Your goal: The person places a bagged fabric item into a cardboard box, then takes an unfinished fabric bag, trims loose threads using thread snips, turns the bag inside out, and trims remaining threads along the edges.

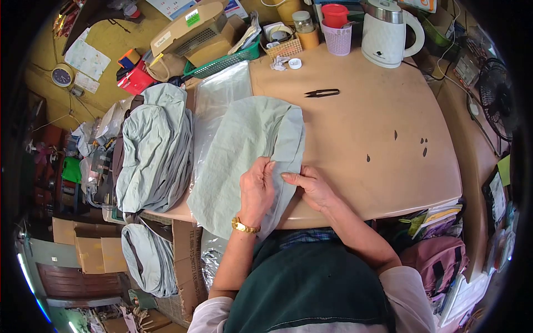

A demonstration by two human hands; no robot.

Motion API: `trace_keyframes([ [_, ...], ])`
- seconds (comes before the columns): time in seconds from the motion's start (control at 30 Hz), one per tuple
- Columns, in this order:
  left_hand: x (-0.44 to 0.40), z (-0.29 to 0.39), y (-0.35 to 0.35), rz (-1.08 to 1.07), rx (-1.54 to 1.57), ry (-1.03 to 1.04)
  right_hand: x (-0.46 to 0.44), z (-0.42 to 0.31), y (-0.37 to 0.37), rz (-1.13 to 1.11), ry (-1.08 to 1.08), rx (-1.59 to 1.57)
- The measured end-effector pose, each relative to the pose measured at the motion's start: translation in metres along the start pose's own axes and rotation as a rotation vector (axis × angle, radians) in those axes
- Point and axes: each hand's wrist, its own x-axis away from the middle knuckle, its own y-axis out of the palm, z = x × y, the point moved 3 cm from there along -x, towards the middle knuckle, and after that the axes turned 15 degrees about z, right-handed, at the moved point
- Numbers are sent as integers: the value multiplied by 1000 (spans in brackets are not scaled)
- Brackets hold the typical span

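Observation:
A pale grey-green fabric piece [239,144] lies over the front left part of the table, its lower edge reaching past the table's edge. My left hand [258,187], below a gold watch, pinches a folded strip along the fabric's right side. Just to the right, my right hand [312,187] grips the same edge between thumb and fingers, which are partly under the cloth. Clear plastic sheets [222,89] lie partly beneath the fabric. Black thread snips [322,93] rest on the table beyond the hands.
A pile of similar fabric [152,150] stands at the left. Along the back are a green basket [225,62], a pink cup [337,40] and a white kettle [383,34]. Small dark marks dot the brown table [355,127]. A fan [495,97] is at the right.

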Motion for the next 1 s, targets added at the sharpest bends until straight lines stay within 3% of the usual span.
trace_keyframes([
  [0.1,0,1,-2,-66,89,-14,6,-2,7,23,49,-142],
  [0.17,1,4,-3,-87,119,2,-11,4,-4,53,-150,-149],
  [0.23,3,4,-7,-205,31,-117,-8,-2,-4,79,-156,-173],
  [0.33,-1,2,-13,-294,-73,-83,-11,0,-8,113,-258,-68],
  [0.37,-4,2,-10,-290,-69,-77,-13,3,-8,110,-348,64],
  [0.43,-16,4,-4,-131,-72,125,-15,11,-4,116,-358,153],
  [0.53,-30,3,7,-187,-198,3,0,3,12,83,-327,268],
  [0.6,-32,6,8,-163,-185,10,14,-7,21,54,-94,-73],
  [0.7,-28,7,8,-113,-132,4,0,-3,4,90,-25,-332],
  [0.87,-20,3,5,-13,-61,-29,-18,13,-20,82,-154,-245],
  [0.93,-22,-3,0,21,-11,-162,-14,15,-17,108,-167,-255],
  [1.0,-29,1,-4,-29,-56,-135,-14,15,-14,122,-173,-214],
])
